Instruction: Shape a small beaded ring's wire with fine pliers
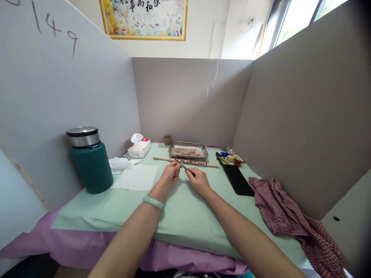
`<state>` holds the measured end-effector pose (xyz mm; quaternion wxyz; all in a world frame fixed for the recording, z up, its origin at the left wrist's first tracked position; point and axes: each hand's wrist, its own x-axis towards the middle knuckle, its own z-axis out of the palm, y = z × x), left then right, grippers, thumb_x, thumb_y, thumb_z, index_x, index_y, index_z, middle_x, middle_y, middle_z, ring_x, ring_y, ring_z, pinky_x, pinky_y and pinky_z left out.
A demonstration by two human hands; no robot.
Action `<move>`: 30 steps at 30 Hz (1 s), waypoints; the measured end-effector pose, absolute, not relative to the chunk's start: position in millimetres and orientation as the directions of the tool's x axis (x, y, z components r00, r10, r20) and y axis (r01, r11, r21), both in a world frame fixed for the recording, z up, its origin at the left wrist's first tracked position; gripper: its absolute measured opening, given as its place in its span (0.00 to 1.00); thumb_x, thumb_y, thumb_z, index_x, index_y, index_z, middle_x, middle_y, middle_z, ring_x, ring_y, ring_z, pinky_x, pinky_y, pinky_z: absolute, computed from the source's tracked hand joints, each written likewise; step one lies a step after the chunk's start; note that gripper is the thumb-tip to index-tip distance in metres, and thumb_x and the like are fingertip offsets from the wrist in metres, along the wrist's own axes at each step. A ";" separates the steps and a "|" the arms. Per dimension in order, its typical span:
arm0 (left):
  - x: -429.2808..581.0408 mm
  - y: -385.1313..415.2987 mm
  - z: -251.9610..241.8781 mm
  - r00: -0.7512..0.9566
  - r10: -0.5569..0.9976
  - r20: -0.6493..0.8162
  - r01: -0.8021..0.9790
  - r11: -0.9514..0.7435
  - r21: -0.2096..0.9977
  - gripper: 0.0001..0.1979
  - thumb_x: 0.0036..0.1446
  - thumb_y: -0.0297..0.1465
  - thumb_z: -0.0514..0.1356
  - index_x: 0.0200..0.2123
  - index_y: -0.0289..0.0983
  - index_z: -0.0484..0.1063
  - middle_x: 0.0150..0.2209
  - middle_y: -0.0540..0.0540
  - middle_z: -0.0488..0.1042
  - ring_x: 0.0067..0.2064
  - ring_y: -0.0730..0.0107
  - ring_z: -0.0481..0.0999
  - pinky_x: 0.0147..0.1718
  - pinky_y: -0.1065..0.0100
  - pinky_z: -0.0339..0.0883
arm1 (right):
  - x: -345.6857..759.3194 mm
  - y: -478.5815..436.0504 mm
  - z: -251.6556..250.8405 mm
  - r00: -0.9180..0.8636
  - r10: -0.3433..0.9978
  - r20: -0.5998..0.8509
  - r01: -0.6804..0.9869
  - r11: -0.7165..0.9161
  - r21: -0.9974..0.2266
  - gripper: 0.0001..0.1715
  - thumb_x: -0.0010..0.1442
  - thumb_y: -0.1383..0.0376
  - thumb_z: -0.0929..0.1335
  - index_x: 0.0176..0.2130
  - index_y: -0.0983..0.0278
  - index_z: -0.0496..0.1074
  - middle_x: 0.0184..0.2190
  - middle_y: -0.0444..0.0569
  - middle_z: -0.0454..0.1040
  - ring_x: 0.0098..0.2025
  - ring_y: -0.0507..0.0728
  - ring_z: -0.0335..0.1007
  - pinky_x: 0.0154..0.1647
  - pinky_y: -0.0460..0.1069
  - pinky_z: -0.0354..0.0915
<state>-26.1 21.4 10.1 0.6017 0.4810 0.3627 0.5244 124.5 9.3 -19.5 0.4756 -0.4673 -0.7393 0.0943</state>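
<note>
My left hand point(172, 172) is closed in a pinch at the middle of the table, just in front of a pale wooden stick point(214, 165) set with red beads. Whatever lies between its fingertips is too small to make out. My right hand point(198, 180) is closed around slim dark tweezers point(184, 167), whose tip points up and left at the left fingertips. Behind the stick stands a shallow metal tray point(188, 144) with many small red and gold beads scattered in it.
At left stand a green flask point(92, 166), a tissue pack point(139, 148) and white paper point(136, 177). At right lie a black flat object point(238, 179), pliers point(223, 160), a bundle of trinkets point(234, 157) and a checked cloth point(278, 204). Grey partitions point(191, 100) enclose the table.
</note>
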 end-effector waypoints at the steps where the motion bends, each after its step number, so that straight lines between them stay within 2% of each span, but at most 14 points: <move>1: -26.1 20.8 10.4 0.196 0.978 0.069 -0.282 -0.012 0.959 0.07 0.50 0.30 0.59 0.26 0.36 0.62 0.16 0.59 0.47 0.16 0.82 0.44 0.15 0.75 0.36 | 125.0 10.4 -20.1 -0.111 0.785 0.609 0.586 0.546 -0.598 0.17 0.59 0.58 0.60 0.32 0.60 0.75 0.28 0.47 0.73 0.31 0.55 0.67 0.35 0.47 0.60; 5: -25.0 19.0 12.4 0.164 0.982 0.094 -0.185 -0.063 0.981 0.06 0.51 0.31 0.58 0.27 0.35 0.65 0.17 0.57 0.51 0.17 0.81 0.49 0.15 0.75 0.41 | 129.4 15.0 -20.6 -0.111 0.814 0.570 0.555 0.526 -0.644 0.17 0.58 0.57 0.61 0.31 0.60 0.75 0.27 0.46 0.74 0.31 0.55 0.67 0.33 0.47 0.60; 10: -26.5 18.2 15.0 0.159 0.983 0.088 0.025 -0.093 0.995 0.08 0.52 0.33 0.56 0.29 0.33 0.70 0.20 0.52 0.60 0.18 0.80 0.54 0.16 0.74 0.45 | 134.6 15.2 -18.3 -0.122 0.832 0.541 0.567 0.505 -0.651 0.18 0.58 0.56 0.60 0.32 0.60 0.76 0.28 0.45 0.75 0.30 0.55 0.66 0.31 0.47 0.58; 13: -25.7 16.5 15.3 0.166 0.982 0.087 0.115 -0.107 0.988 0.08 0.51 0.33 0.56 0.27 0.34 0.69 0.18 0.52 0.59 0.17 0.80 0.53 0.15 0.74 0.44 | 134.5 14.0 -17.1 -0.127 0.829 0.545 0.569 0.511 -0.645 0.18 0.58 0.57 0.60 0.31 0.61 0.75 0.27 0.45 0.74 0.30 0.55 0.66 0.31 0.47 0.57; 16: -22.0 13.8 15.2 0.150 0.987 0.061 0.071 -0.072 0.995 0.07 0.53 0.32 0.54 0.25 0.36 0.64 0.15 0.56 0.52 0.15 0.81 0.48 0.15 0.74 0.40 | 133.1 13.8 -16.5 -0.122 0.824 0.553 0.568 0.515 -0.642 0.18 0.58 0.58 0.60 0.29 0.61 0.75 0.24 0.44 0.73 0.28 0.55 0.64 0.30 0.47 0.57; 20: -21.1 12.0 15.2 0.232 0.973 0.015 -0.037 -0.007 0.999 0.08 0.56 0.32 0.51 0.26 0.38 0.60 0.15 0.58 0.46 0.15 0.81 0.41 0.15 0.74 0.36 | 132.1 14.4 -16.6 -0.124 0.809 0.574 0.561 0.534 -0.632 0.17 0.58 0.58 0.60 0.28 0.61 0.74 0.25 0.44 0.73 0.29 0.55 0.65 0.31 0.47 0.58; 25: -28.0 14.9 13.5 0.375 0.927 -0.016 -0.140 0.073 0.987 0.08 0.58 0.34 0.51 0.28 0.38 0.60 0.16 0.59 0.43 0.16 0.80 0.40 0.15 0.74 0.35 | 132.6 15.0 -18.1 -0.125 0.791 0.598 0.557 0.555 -0.618 0.17 0.59 0.58 0.60 0.29 0.61 0.74 0.25 0.45 0.72 0.30 0.55 0.65 0.33 0.47 0.58; 30: -26.4 17.5 10.4 0.323 0.946 0.005 -0.116 0.034 0.993 0.09 0.59 0.35 0.50 0.30 0.37 0.62 0.16 0.59 0.45 0.16 0.80 0.41 0.15 0.74 0.36 | 132.3 15.6 -18.4 -0.106 0.848 0.520 0.543 0.487 -0.684 0.17 0.58 0.56 0.60 0.29 0.61 0.74 0.24 0.44 0.71 0.29 0.54 0.64 0.31 0.46 0.58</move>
